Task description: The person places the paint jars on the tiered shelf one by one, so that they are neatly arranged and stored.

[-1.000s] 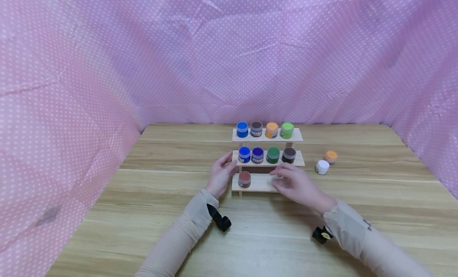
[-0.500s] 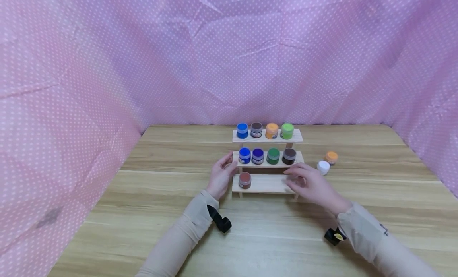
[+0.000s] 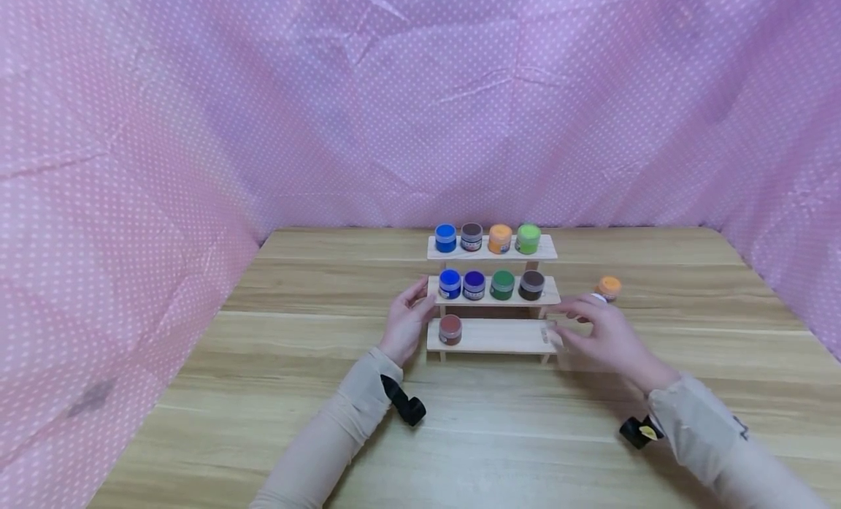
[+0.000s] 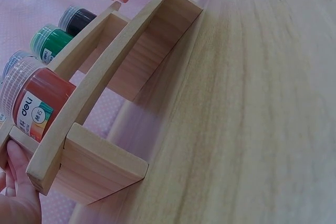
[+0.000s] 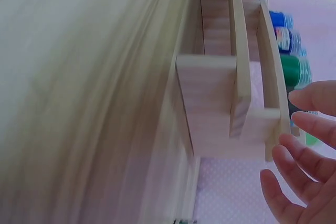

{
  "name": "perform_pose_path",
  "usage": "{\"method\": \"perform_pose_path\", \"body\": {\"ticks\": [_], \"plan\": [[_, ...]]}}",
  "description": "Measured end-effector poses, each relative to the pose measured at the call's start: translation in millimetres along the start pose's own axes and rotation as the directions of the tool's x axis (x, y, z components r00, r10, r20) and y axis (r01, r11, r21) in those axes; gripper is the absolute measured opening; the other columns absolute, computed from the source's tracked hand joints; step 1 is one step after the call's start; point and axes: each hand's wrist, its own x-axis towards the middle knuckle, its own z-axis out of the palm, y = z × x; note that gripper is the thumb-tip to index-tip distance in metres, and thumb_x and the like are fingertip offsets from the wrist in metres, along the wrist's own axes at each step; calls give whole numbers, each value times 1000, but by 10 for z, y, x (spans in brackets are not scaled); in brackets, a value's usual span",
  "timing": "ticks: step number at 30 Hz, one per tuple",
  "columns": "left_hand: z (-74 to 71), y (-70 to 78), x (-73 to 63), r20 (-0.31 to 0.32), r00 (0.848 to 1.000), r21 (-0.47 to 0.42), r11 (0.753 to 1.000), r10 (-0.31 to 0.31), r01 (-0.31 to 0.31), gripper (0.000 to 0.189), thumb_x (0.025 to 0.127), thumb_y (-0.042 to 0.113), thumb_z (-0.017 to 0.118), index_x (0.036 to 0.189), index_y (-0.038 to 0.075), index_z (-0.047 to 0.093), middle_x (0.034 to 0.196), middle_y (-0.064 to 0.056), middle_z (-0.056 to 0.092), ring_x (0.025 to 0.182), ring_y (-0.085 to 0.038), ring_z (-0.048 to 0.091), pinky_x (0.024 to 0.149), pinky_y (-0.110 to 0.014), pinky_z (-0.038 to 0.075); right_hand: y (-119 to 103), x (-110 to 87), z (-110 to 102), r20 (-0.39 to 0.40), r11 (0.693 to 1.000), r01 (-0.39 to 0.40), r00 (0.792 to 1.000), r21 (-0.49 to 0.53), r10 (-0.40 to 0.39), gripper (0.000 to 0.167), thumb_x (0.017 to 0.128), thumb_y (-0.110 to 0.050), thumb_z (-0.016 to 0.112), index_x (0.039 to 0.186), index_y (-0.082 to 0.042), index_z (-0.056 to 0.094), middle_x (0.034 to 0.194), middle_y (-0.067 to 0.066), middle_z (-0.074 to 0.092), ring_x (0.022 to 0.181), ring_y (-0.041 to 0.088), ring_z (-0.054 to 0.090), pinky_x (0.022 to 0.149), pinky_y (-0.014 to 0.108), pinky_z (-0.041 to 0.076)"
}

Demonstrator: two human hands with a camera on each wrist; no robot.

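Note:
A three-tier wooden display rack [image 3: 499,337] bears small paint jars. At its left end, my left hand [image 3: 406,323] holds the side by the middle shelf, the thumb in front. My right hand [image 3: 604,334] hovers by the rack's right end, fingers apart and nothing between them. One red-brown jar [image 3: 450,330] stands at the left of the lowest shelf; its label reads "deli" in the left wrist view. Behind the right hand, a white jar [image 3: 598,297] is mostly hidden. Just past it stands an orange jar [image 3: 609,287].
Blue, purple, green [image 3: 502,285] and dark brown jars line the middle shelf. On the top shelf are blue, brown, orange and light green [image 3: 528,239] jars. The wooden table [image 3: 328,275] ends at a pink dotted cloth [image 3: 420,129] behind.
My right hand has moved right, from over the lowest shelf to beyond the rack's right end, and now covers most of the white jar. The left hand stays put.

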Motion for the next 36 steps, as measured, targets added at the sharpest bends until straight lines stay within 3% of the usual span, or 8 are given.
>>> {"method": "perform_pose_path", "body": {"ticks": [10, 18, 26, 31, 36], "plan": [[-7, -14, 5, 10, 1000, 8, 1000, 22, -22, 47, 93, 0, 54, 139, 1, 44, 118, -13, 50, 98, -14, 54, 90, -27, 53, 192, -33, -83, 12, 999, -31, 999, -41, 32, 36, 69, 1, 79, 103, 0, 68, 95, 13, 66, 79, 27, 61, 60, 32, 56], [-1, -6, 8, -2, 1000, -8, 1000, 11, -11, 46, 93, 0, 55, 138, 3, 46, 115, -11, 51, 96, -12, 54, 90, -26, 53, 334, -14, -133, -9, 995, -49, 999, -82, 49, 33, 69, 2, 77, 100, 3, 67, 91, 14, 63, 78, 27, 60, 63, 41, 57], [9, -1, 16, -1, 1000, -12, 1000, 16, -16, 47, 93, -1, 55, 139, 2, 45, 114, -10, 51, 95, -10, 54, 87, -23, 53, 422, -10, -217, 43, 979, -175, 983, -100, 180, 36, 76, -4, 75, 109, 5, 64, 108, 26, 57, 89, 42, 59, 76, 57, 51], [14, -9, 13, 3, 999, -25, 998, 51, -51, 47, 92, -4, 54, 138, -3, 44, 106, -6, 52, 88, -7, 53, 79, -18, 51, 490, -16, -227, 78, 970, -212, 972, -120, 222, 40, 80, -8, 72, 116, 6, 61, 116, 28, 55, 99, 46, 55, 83, 62, 44], [7, -17, 1, 6, 999, -20, 998, 53, -52, 47, 92, -3, 53, 138, -3, 43, 108, -7, 52, 91, -8, 53, 82, -20, 52, 524, -14, -236, 117, 965, -236, 962, -111, 248, 44, 82, -11, 70, 119, 8, 58, 119, 30, 53, 104, 48, 51, 88, 64, 40]]}}
